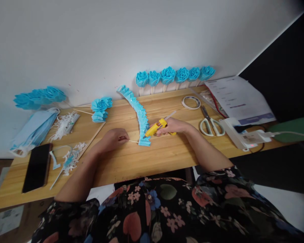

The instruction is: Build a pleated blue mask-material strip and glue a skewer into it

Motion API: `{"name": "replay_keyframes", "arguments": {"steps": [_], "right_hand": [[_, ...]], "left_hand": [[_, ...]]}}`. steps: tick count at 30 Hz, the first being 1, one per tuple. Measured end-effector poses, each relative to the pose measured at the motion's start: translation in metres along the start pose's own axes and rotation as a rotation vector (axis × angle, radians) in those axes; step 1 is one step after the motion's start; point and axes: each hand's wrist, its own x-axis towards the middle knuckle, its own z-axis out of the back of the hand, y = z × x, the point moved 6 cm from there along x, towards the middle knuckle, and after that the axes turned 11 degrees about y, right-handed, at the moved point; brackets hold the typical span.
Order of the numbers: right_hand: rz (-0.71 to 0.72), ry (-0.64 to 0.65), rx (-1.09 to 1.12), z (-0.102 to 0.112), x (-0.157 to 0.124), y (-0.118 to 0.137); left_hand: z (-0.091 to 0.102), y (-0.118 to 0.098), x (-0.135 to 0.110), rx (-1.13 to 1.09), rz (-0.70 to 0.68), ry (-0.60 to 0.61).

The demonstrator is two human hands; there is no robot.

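My right hand [171, 127] is closed around a yellow hot glue gun [157, 126], a clear glue stick poking out of its back. The gun's nozzle points down at the near end of a long, curved strip of pleated blue material [140, 113] lying on the table. Pinched in my left hand [116, 139] is a thin wooden stick [133, 141], whose tip reaches the strip's near end, just left of the nozzle. Whether the nozzle touches the strip I cannot tell.
Blue flowers on sticks [168, 75] lean on the wall; more blue flowers [100, 106] lie left. Scissors [209, 124], a tape roll [191, 102] and a power strip [236, 135] are right. Face masks [34, 130], a phone [37, 168] and white scraps [74, 157] are left.
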Motion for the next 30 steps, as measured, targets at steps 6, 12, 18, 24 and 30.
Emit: {"name": "replay_keyframes", "arguments": {"steps": [6, 12, 18, 24, 30], "right_hand": [[0.022, 0.013, 0.003, 0.0001, 0.0012, -0.0001], [0.021, 0.012, -0.011, 0.0008, 0.0022, -0.0028], [0.008, 0.01, -0.039, 0.0019, 0.0029, -0.0053], [0.018, 0.017, -0.005, -0.0002, 0.0017, -0.0003], [0.026, 0.021, -0.001, -0.0002, 0.0016, -0.0011]], "left_hand": [[-0.0008, 0.0013, 0.0004, 0.004, -0.004, -0.005], [0.0006, 0.0003, 0.0009, -0.002, -0.003, -0.005], [0.0006, -0.0003, 0.0004, -0.001, 0.004, 0.003], [-0.0001, 0.0014, 0.0001, 0.003, -0.011, -0.011], [-0.0007, 0.0022, 0.0, 0.003, -0.003, 0.002]]}}
